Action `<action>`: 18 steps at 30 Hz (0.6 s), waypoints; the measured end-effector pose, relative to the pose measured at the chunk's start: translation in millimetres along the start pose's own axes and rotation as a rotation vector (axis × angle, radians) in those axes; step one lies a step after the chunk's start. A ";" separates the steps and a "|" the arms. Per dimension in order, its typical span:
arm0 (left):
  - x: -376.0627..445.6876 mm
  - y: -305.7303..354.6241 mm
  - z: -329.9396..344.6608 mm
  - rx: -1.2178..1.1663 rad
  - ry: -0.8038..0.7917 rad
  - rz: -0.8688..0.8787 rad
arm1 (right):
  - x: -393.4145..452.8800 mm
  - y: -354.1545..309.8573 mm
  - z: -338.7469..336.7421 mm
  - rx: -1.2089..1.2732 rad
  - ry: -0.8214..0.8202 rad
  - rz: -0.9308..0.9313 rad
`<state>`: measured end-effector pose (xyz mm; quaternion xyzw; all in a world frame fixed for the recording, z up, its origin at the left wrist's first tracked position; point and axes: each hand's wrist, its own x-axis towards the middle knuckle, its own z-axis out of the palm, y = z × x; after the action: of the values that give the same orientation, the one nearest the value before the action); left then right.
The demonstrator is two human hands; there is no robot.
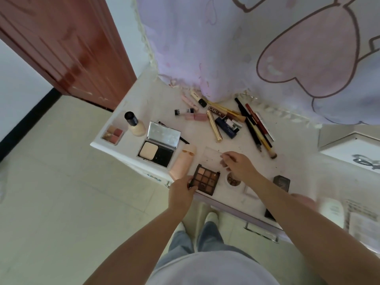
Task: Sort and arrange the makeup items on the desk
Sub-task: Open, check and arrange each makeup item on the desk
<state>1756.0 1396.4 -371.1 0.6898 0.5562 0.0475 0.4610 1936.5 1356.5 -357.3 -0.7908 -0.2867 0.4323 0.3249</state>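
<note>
While the person is standing at the near edge, the white desk (160,95) is sitting below a lilac curtain (236,48) that is draping onto its far side, with a brown door (67,48) at far left. Left hand (181,191) is gripping the near-left corner of the open eyeshadow palette (205,179), thumb on top, palette lying flat at the desk's near edge. Right hand (238,165) is pinching the palette's clear lid (212,156), which is tilting up behind the pans. Just left, a peach tube (183,163) is lying beside an open powder compact (159,144). A foundation bottle (135,125) is standing upright near the left corner, a small blush quad (112,134) just beside it. Pencils and brushes (255,124) are lying in a loose pile at the far right, a gold tube (214,126) and a blue box (227,126) touching it. Pink lipsticks (195,116) are lying near the curtain hem.
</note>
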 end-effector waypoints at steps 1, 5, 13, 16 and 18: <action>0.2 0.1 0.0 0.032 0.000 0.012 | -1.2 -0.1 -1.7 -0.005 0.000 0.006; 2.3 0.3 0.5 0.140 0.009 0.025 | -6.6 5.9 -11.7 -0.117 0.029 0.026; -1.5 -1.8 -8.4 0.231 0.017 0.062 | -29.7 42.1 -8.3 -0.622 0.066 -0.049; -4.2 -1.3 -10.5 0.273 0.003 0.096 | -32.1 40.4 -0.2 -0.722 0.038 -0.097; -4.3 0.7 -11.7 0.278 -0.006 0.118 | -31.0 39.3 1.4 -0.775 0.037 -0.111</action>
<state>1748.1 1399.8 -362.1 0.7788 0.5145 -0.0049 0.3589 1927.8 1309.6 -372.3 -0.8458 -0.4652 0.2595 0.0298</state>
